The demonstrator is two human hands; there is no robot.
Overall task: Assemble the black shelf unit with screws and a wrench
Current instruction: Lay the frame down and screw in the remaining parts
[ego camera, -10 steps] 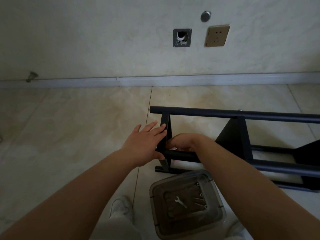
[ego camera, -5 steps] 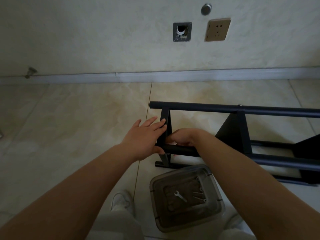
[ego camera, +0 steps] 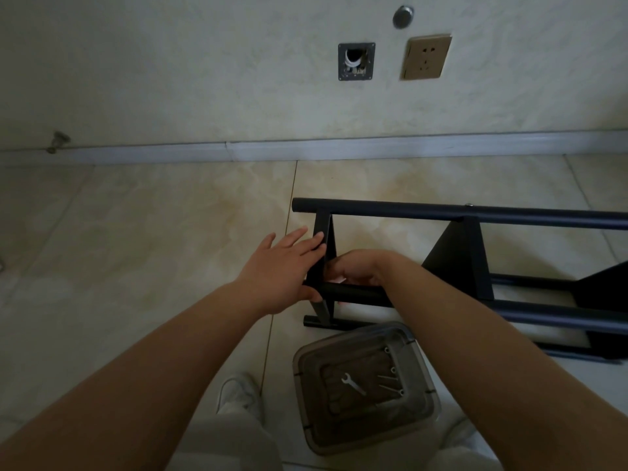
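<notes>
Left hand (ego camera: pixel 282 270) is pressing flat on the shelf (ego camera: pixel 475 215) end panel; right hand (ego camera: pixel 356 270) behind it, grip unclear. Wrench (ego camera: pixel 353 384) is lying in the box (ego camera: pixel 424 413) near the shelf. I am fearing the panel slips.

The black shelf unit (ego camera: pixel 441 212) runs off the right edge, its far end unseen. The right hand (ego camera: pixel 356 270) curls behind the end panel, fingertips hidden, so anything it may hold cannot be told. Screws (ego camera: pixel 390 380) in the clear box (ego camera: pixel 306 402) are too small to count.
</notes>
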